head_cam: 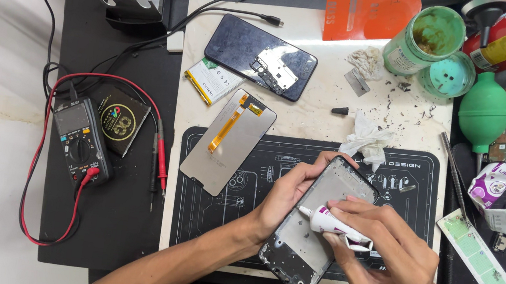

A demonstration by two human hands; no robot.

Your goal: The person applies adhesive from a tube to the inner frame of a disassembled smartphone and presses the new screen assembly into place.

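Pinched in right hand (391, 258) — soft white glue tube (333, 225); left hand (288, 195) clasps rigid black phone frame (320, 226).

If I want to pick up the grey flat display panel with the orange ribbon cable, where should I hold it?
Hold the grey display panel by its two long edges, coming from above. It lies flat and tilted beside the black work mat; avoid the orange ribbon cable on its upper face.

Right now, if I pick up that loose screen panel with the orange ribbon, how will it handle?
The screen panel looks thin and flat, so probably light but fragile, apt to crack if flexed. Its orange ribbon seems floppy and could snag. It lies flat, half on the black mat, so lifting an edge may be fiddly.
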